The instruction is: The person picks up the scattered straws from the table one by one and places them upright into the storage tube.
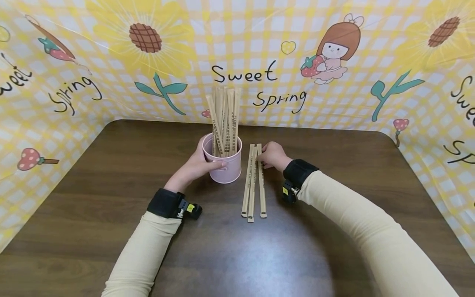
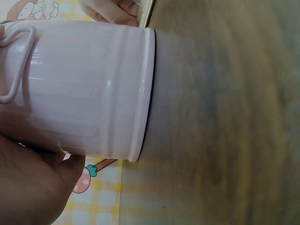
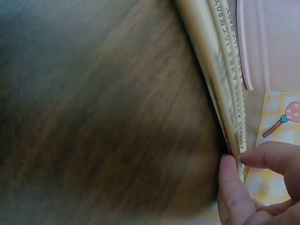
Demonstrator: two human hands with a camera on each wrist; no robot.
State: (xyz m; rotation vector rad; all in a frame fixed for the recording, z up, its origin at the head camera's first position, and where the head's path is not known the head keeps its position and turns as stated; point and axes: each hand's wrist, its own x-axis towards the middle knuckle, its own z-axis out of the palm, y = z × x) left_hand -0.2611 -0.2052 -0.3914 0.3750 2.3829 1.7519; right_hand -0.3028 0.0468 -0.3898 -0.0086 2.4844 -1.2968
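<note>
A pink metal bucket (image 1: 227, 171) stands upright on the table, holding several long paper-wrapped straws (image 1: 225, 119). My left hand (image 1: 194, 165) grips the bucket from its left side, thumb across the front near the wire handle (image 2: 21, 63). Three more wrapped straws (image 1: 252, 185) lie side by side just right of the bucket, their far ends close together. With thumb and index finger, my right hand (image 1: 273, 155) pinches the rightmost straw (image 1: 262, 194) near its far end. The right wrist view shows that straw (image 3: 208, 51) up close, beside the others.
The dark wooden table (image 1: 208, 251) extends around both arms. A yellow checked cloth (image 1: 245, 33) with printed flowers and words rises behind the table and along both sides. Each wrist wears a black strap with a small camera (image 1: 289, 192).
</note>
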